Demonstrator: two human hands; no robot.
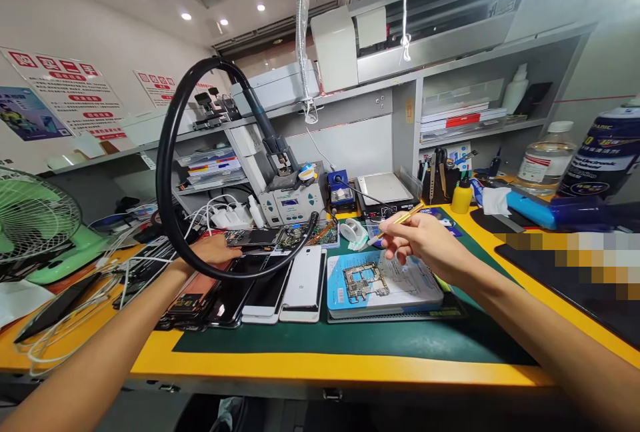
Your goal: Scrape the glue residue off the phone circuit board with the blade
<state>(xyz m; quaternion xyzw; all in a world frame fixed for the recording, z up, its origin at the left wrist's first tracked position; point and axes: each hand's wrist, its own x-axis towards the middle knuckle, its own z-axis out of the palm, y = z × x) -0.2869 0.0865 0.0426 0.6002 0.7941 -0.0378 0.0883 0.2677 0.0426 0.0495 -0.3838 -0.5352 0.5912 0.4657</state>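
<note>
My right hand (413, 239) is closed around a thin gold tool (407, 214), raised over the right part of a blue and white book (415, 285). A bare circuit board (365, 281) lies on the book's left half. Out to the left, my left hand (215, 250) reaches over the phones behind a thick black hose (163, 165); its fingers point right and what they hold, if anything, is hidden. White phones (303, 279) and a black phone (237, 292) lie in a row between the hands.
Behind the green mat (300, 342) stand a grey control station (295, 202) and a small blue device (341, 190). White cables (120, 272) and a green fan (37, 219) are at left. A yellow bottle (461, 197), a clear bottle (545, 159) and a large can (600, 152) stand at right.
</note>
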